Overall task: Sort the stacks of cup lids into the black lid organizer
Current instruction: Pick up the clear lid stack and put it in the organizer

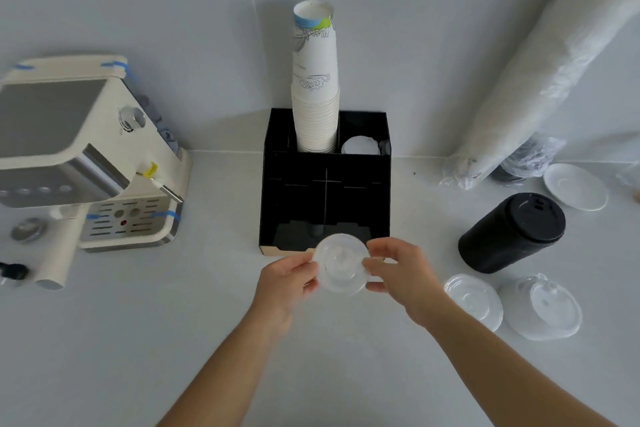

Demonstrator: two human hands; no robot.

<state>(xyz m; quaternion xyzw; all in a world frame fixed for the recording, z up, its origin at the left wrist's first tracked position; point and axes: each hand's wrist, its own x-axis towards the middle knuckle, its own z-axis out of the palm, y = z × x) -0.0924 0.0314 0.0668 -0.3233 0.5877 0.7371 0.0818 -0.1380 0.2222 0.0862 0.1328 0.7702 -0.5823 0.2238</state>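
Clear cup lids [341, 263], pinched at both edges by left hand [289, 276] and right hand [398, 270], each grip closed on the rim, just before black lid organizer [325, 184]. Best kept level, squared up, then lowered into a front compartment, clear of divider.

Café counter: espresso machine [86, 156], paper cup stack [315, 80], saucer [575, 186].

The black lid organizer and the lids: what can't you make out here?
Head view:
- Black lid organizer: front slots too dark to show their contents.
- Clear lids: how many are held is unclear; both hands cover the edges.
- Wrapped roll: cut off by the top edge.
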